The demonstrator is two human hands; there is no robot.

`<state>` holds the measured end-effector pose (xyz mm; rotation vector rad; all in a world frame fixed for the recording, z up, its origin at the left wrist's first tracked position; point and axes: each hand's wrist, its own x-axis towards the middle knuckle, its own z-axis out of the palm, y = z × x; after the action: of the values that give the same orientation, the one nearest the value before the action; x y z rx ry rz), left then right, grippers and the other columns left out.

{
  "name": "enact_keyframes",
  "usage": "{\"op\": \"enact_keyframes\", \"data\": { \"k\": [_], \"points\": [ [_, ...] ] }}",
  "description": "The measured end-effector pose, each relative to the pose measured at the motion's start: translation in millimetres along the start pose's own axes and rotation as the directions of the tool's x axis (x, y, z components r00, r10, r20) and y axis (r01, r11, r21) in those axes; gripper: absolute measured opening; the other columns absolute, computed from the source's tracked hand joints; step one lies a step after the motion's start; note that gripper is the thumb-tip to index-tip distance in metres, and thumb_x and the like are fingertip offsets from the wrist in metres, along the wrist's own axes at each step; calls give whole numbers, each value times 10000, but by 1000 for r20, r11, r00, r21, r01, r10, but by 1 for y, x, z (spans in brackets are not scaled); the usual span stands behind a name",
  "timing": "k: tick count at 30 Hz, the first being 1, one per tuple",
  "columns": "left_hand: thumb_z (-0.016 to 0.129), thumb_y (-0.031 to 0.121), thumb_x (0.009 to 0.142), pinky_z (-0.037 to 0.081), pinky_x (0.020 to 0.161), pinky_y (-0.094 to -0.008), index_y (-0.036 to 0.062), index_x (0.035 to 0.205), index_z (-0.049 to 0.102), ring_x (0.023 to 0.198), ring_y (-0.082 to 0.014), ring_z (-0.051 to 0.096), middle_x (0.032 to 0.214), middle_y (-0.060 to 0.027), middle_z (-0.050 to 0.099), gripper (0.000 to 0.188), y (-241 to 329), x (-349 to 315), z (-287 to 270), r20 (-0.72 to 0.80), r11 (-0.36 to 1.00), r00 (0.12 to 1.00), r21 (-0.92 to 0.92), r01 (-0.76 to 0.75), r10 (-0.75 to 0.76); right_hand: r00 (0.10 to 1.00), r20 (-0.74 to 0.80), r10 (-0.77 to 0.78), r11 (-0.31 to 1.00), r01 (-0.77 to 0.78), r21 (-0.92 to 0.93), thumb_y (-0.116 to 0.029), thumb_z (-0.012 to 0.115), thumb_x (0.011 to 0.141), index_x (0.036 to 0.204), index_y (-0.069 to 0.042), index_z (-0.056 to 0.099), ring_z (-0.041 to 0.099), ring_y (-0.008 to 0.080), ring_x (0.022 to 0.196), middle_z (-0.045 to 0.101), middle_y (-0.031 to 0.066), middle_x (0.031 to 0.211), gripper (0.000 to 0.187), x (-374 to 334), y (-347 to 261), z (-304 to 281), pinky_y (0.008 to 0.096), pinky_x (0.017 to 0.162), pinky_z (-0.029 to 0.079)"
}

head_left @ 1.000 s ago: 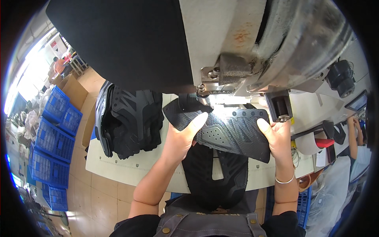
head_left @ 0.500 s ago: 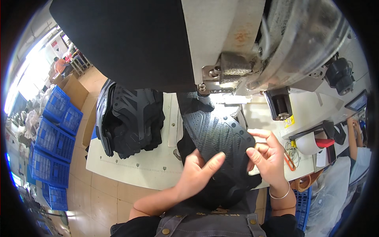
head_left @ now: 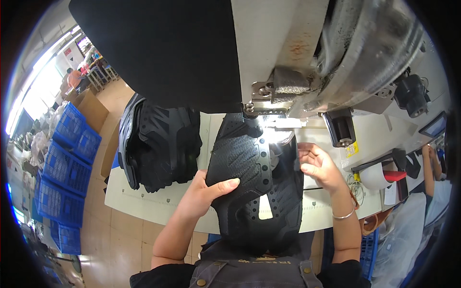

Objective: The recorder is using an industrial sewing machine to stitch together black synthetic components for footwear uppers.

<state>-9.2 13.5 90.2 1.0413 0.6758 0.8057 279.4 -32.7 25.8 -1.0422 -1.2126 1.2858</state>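
Note:
A black shoe upper with rows of eyelet holes lies on the pale sewing table, its far end beneath the lit needle area of the sewing machine. The table's pale top shows through the gap between its eyelet rows. My left hand grips the left edge, thumb on top and fingers mostly hidden beneath. At the right edge, my right hand holds the other side between thumb and bent fingers. The needle tip itself is lost in the glare.
A stack of black shoe uppers stands on the table at the left. Blue crates line the floor farther left. A black cylinder hangs from the machine on the right. Another person's arm shows at the far right.
The upper has turned and spread, now showing its eyelet rows and central gap. My left hand has moved left to its outer edge; my right hand has shifted slightly up along the right side.

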Motion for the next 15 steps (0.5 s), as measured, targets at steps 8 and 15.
{"op": "enact_keyframes", "data": {
  "k": [8, 15],
  "points": [
    [635, 85, 752, 473, 732, -263, -68, 960, 574, 777, -145, 588, 879, -97, 614, 265, 5, 8, -2, 59, 999, 998, 33, -1, -1, 971, -229, -61, 997, 48, -62, -113, 669, 744, 1194, 41, 386, 510, 155, 991, 530, 110, 1086, 553, 4, 1, 9, 287, 873, 409],
    [645, 165, 794, 469, 635, -218, -74, 887, 589, 696, -83, 541, 799, -48, 608, 263, 2, 11, 2, -54, 952, 988, 281, -123, 144, 882, -419, -217, 973, 228, -24, -65, 522, 848, 1051, 33, 499, 523, 101, 877, 577, 60, 971, 227, -28, -32, 35, 245, 805, 421]
  ]
}}
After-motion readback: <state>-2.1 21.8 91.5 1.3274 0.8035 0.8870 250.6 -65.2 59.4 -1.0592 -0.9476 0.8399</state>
